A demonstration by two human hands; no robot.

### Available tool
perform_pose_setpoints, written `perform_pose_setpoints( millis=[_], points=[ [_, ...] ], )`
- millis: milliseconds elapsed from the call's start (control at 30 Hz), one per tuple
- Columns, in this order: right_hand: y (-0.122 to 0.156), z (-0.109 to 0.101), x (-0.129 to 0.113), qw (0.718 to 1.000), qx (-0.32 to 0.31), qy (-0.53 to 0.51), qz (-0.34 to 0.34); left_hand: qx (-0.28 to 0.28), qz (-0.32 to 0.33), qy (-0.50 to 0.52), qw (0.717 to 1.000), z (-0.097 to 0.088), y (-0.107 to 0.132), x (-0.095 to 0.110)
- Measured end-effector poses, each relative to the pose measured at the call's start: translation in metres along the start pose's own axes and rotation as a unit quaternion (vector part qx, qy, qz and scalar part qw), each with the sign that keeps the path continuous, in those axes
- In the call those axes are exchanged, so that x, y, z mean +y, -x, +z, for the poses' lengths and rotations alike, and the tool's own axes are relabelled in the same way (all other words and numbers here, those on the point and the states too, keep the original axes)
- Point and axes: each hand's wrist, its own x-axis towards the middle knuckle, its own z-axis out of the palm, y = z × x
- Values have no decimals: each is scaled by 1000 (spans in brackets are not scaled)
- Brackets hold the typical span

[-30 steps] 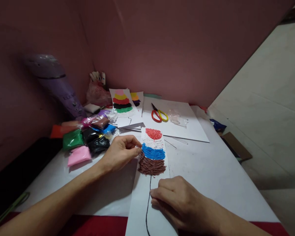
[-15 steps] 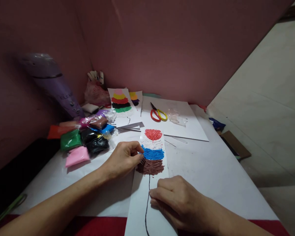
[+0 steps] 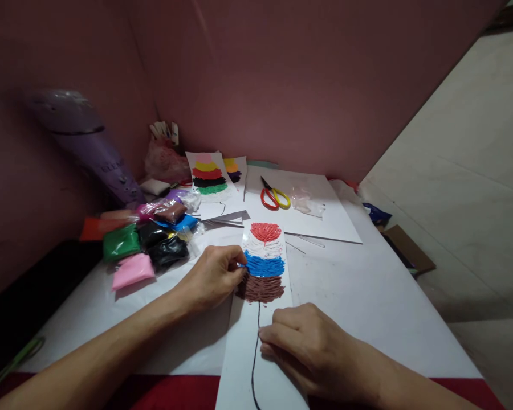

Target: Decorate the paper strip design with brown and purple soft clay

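A long white paper strip (image 3: 237, 353) lies in front of me, its lower end reaching the near table edge. It carries textured clay-like bands: a red top (image 3: 265, 232), then white, a blue band (image 3: 265, 266) and a brown band (image 3: 263, 289). Below them a thin wavy black line (image 3: 253, 364) runs down the strip. My left hand (image 3: 216, 278) is closed in a pinch at the left edge of the blue and brown bands; what its fingertips hold is hidden. Lower down, my right hand (image 3: 314, 347) rests on the strip, fingertips pressed together beside the black line. Anything in them is hidden.
Several bagged clay packets, including a green packet (image 3: 122, 242) and a pink packet (image 3: 133, 271), lie at left. Behind are scissors (image 3: 275, 197) on a white board (image 3: 337, 213), a metal ruler (image 3: 228, 218) and another banded card (image 3: 209, 181). A purple bottle-shaped object (image 3: 96, 154) leans back left.
The whole view has shifted very slightly. Both hands keep almost the same place and pose on the strip.
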Motion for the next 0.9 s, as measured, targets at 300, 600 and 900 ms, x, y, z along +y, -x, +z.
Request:
perform_pose_setpoints(
  millis=[300,600,900],
  points=[
    [-1,0,0,1000,4,-6,-2,15,-1,-17,1000,-4,-1,-2],
    [-1,-1,1,1000,-6,-4,-1,24,4,-4,1000,-8,0,-1],
    [0,0,1,1000,-7,-13,3,77,7,56,995,-18,0,8]
  ],
)
